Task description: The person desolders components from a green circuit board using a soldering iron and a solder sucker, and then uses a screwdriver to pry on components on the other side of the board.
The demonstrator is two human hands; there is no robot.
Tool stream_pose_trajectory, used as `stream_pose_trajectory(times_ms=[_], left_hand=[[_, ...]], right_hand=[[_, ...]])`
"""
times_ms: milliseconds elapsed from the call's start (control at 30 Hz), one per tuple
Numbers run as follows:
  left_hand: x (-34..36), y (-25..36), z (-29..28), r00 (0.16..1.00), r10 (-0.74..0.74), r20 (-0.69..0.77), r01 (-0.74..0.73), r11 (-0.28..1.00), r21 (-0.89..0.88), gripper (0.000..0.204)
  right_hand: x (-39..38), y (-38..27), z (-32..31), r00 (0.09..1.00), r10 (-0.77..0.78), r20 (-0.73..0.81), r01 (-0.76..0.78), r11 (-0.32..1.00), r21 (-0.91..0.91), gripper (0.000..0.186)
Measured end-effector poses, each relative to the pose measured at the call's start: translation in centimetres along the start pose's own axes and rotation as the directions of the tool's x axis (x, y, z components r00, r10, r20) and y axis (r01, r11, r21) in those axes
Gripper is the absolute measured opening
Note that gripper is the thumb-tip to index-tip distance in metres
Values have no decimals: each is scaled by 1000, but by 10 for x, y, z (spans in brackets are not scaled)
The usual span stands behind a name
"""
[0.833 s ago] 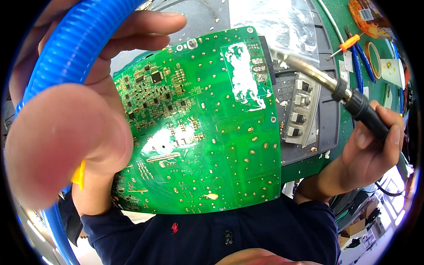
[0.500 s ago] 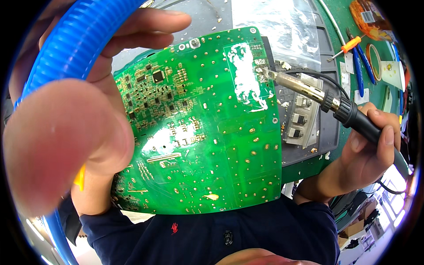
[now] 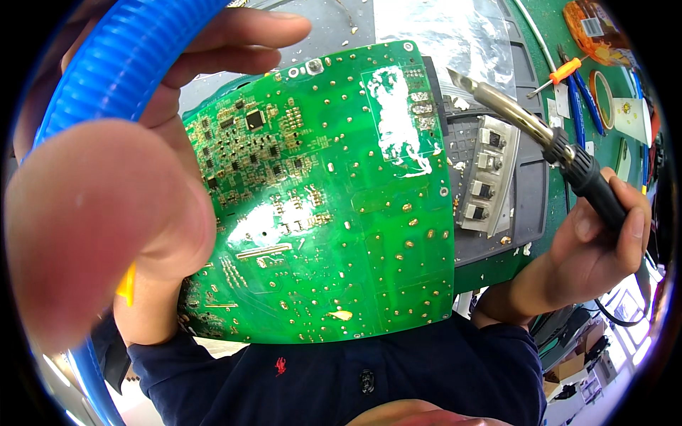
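Observation:
My left hand point(image 3: 96, 213), large and close to the camera, curls round a thick blue ribbed hose point(image 3: 114, 71). A bit of yellow plastic point(image 3: 128, 284) shows below its thumb. Beyond it lies a green circuit board point(image 3: 341, 213), component-dotted at the left, with a glossy white patch point(image 3: 398, 106) and soldered pads point(image 3: 423, 106) at the upper right. My right hand point(image 3: 600, 241) grips a soldering iron point(image 3: 590, 184) by its black handle. The iron's tip point(image 3: 460, 78) hangs off the board's upper-right corner, over the grey mat.
A grey mat point(image 3: 529, 234) bears a component strip point(image 3: 483, 177) and a plastic bag point(image 3: 440, 25). At the right are a screwdriver point(image 3: 568, 69), blue-handled pliers point(image 3: 577, 113), a tape roll point(image 3: 602, 99) and an orange package point(image 3: 593, 32). A dark shirt point(image 3: 320, 376) borders the board's near edge.
The iron dipped to the pads on the board's right side half a second ago and has since swung up and right, off them. My left hand has shifted slightly.

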State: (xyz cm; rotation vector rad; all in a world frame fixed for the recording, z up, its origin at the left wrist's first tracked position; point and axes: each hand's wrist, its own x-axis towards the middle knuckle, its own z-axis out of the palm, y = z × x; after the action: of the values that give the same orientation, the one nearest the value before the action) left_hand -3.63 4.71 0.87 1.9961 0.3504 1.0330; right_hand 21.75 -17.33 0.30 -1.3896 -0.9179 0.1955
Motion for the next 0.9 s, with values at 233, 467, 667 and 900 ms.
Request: stream_pose_trajectory(times_ms=[233, 467, 667, 900], left_hand=[[1, -1, 2, 1000, -16, -1, 16, 1000, -3, 91], [0, -5, 4, 999, -35, -3, 35, 999, -8, 90], [-4, -10, 7, 998, -61, -10, 61, 998, -16, 89], [-10, -12, 7, 995, -95, -25, 95, 995, -16, 88]], right_hand=[[3, 2, -3, 996, -7, 88, -6, 989, 148, 43], [3, 3, -12, 980, 13, 198, -59, 973, 225, 41], [3, 0, -10, 970, 45, 238, -94, 976, 199, 42], [2, 1, -5, 965, 20, 261, -76, 976, 206, 38]])
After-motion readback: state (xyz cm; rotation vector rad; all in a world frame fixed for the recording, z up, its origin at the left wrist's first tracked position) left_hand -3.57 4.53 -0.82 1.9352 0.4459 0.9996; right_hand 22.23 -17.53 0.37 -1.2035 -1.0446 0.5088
